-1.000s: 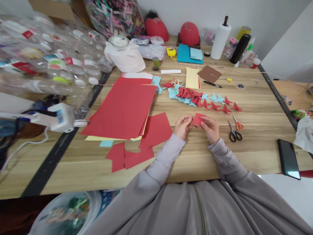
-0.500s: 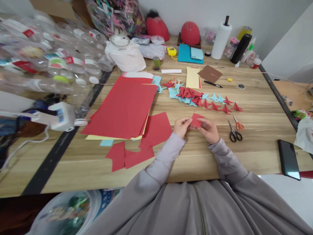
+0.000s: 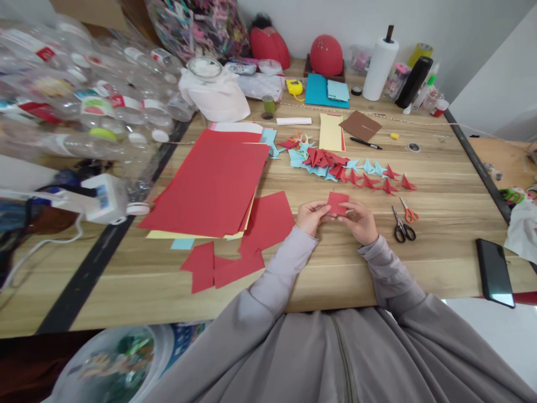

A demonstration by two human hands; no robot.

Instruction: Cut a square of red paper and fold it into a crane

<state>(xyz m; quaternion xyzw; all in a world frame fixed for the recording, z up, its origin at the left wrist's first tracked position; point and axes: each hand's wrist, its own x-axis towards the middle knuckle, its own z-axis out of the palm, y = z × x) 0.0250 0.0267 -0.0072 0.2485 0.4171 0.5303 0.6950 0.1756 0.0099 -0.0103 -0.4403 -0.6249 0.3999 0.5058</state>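
Bucket [image 3: 163, 351], below the table's [image 3: 335, 268] near edge toward the left corner: holds green and pale scraps [image 3: 136, 346], kind unclear. Clear bag [image 3: 168, 39] by the far edge, left part: packed with multicoloured strips [image 3: 205, 22].

Red paper square [image 3: 338, 201]: held up over the table, inward from the middle of the near edge. Left hand [image 3: 309, 218] pinches its lower left corner; right hand [image 3: 361, 223] grips its lower right, thumb and fingers closed on it.

Versus 1.0 s earlier: square then tilted, now nearly straight and slightly nearer the left hand. Scissors [image 3: 404, 232], right of the hands: unmoved.
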